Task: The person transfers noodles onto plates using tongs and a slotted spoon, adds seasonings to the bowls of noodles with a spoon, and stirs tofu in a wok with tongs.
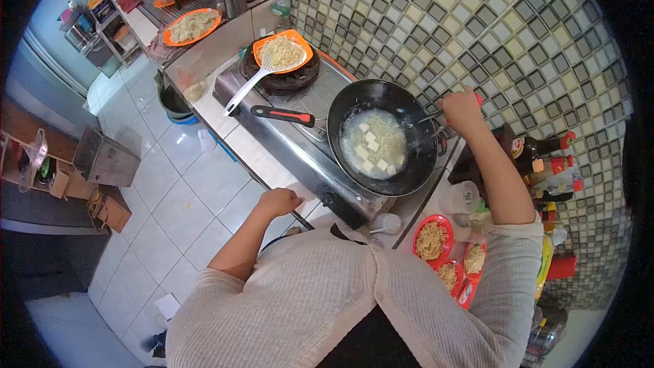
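Note:
My right hand (462,110) is closed around a red-handled utensil (426,118) whose thin metal shaft reaches over the right rim of a black wok (415,167). Its working end is hard to make out. In the wok, white cubes (370,138) like tofu and thin pale shreds lie in cloudy liquid. The wok rests on a steel gas stove (293,163), its black and red handle (283,115) pointing left. My left hand (279,202) hangs by the counter's front edge, fingers curled, with nothing visible in it.
An orange plate (304,39) of pale food bears a white slotted turner (248,90) on the far burner. Another orange plate (216,22) stands farther back. Red dishes (446,221) of shredded food and a cup (386,223) are near my body. Bottles (531,148) line the tiled wall.

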### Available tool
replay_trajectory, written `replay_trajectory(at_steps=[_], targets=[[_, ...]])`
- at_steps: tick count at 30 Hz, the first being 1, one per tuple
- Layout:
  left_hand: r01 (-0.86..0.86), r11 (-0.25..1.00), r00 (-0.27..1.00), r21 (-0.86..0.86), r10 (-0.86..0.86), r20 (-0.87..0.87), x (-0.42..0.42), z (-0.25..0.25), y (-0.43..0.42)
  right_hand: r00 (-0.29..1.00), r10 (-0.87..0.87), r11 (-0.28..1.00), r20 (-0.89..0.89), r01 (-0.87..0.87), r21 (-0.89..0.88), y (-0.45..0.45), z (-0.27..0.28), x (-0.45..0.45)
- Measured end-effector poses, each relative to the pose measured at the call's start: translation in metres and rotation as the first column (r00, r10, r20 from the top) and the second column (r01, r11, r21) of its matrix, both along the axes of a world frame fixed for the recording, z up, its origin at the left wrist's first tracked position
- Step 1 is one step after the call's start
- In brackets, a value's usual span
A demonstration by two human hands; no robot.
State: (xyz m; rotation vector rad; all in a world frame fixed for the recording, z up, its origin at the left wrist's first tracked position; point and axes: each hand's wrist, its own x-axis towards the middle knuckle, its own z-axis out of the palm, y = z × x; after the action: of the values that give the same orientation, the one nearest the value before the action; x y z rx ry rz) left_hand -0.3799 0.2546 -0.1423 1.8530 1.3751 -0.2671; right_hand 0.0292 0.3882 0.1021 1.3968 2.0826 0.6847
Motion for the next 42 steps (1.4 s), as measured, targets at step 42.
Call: replay_trajectory(at_steps=[42], targets=[[0.019,1.0,1.0,0.014,-0.019,-0.025,-0.004,-0.017,-0.006,0.976,0.164,0.985,-0.145,-0.154,0.076,-0.04,0.011,0.0]])
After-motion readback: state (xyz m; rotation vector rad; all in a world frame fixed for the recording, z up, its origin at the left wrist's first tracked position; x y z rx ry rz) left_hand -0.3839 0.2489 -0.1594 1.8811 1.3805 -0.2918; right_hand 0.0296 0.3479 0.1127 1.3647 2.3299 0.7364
